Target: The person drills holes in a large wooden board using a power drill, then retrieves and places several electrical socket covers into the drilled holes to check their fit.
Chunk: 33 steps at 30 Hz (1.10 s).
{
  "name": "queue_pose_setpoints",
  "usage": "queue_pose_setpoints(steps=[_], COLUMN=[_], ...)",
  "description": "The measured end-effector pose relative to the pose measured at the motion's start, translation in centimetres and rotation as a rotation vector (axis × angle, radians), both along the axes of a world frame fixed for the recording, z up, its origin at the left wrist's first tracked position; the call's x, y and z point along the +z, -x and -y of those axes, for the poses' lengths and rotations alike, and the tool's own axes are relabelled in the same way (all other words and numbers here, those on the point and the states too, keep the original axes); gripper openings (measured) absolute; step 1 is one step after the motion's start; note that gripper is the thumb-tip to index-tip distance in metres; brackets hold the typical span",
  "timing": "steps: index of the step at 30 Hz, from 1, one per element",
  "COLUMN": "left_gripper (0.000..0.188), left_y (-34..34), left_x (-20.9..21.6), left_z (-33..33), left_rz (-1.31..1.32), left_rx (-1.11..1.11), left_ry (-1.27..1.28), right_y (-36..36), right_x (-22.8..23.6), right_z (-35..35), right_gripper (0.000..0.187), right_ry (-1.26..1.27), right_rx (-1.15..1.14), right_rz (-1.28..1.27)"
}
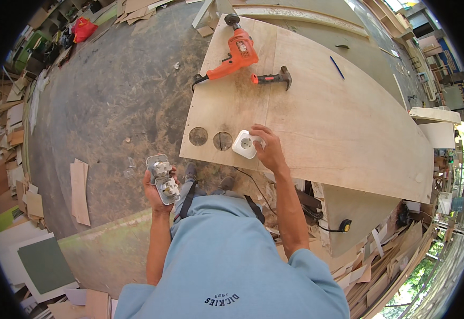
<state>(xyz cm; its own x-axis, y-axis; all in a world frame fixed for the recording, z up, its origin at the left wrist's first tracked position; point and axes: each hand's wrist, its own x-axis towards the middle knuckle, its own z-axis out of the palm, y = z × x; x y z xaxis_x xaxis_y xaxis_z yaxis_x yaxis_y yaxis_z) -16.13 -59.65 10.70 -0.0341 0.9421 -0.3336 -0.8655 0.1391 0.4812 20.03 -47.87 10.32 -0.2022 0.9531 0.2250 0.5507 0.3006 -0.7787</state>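
Observation:
My left hand (159, 204) is closed round two power sockets (163, 178), held over the floor left of the board with their backs and white inner parts showing. My right hand (270, 151) has its fingers on the right side of a white square power socket (245, 144), gripping it at the near edge of a plywood board (322, 122). This socket's face points up; what lies under it is hidden. To its left are two round cut-outs, a middle hole (222, 141) and a left hole (198, 136). A dark strip crosses the middle hole.
An orange power drill (237, 56) with a hole saw lies on the board's far left. A hammer (273, 78) and a blue pen (337, 68) lie farther right. Below the near edge hang a black cable (256, 186) and a tape measure (344, 226). Wood offcuts (79, 191) litter the floor.

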Motion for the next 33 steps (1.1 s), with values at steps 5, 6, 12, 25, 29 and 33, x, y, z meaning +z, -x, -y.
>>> queue_pose_setpoints(steps=[5,6,12,25,29,33], left_gripper=[0.067,0.066,0.067,0.065,0.068,0.076], left_y=[0.0,-0.1,0.4,-1.7,-0.8,-2.0], left_x=[0.1,-0.2,-0.9,0.4,1.2,4.7], left_z=[-0.5,-0.7,-1.7,-1.3,-1.8,-4.6], left_rz=[-0.034,-0.037,-0.034,-0.069,-0.314,-0.880], left_rx=[0.003,-0.001,-0.039,-0.052,-0.123,-0.263], left_ry=[0.030,0.030,0.110,0.005,0.002,-0.024], right_y=[0.3,0.5,3.8,2.1,1.5,1.2], right_x=[4.0,4.5,2.0,-2.1,-1.3,-1.2], right_z=[2.4,2.3,0.5,1.8,3.1,3.6], right_gripper=[0.081,0.087,0.093,0.095,0.085,0.075], right_ry=[0.123,0.132,0.265,-0.116,-0.079,-0.075], right_rx=[-0.101,-0.054,0.054,0.066,-0.038,-0.114], right_rz=[0.348,0.454,0.730,0.466,0.413,0.394])
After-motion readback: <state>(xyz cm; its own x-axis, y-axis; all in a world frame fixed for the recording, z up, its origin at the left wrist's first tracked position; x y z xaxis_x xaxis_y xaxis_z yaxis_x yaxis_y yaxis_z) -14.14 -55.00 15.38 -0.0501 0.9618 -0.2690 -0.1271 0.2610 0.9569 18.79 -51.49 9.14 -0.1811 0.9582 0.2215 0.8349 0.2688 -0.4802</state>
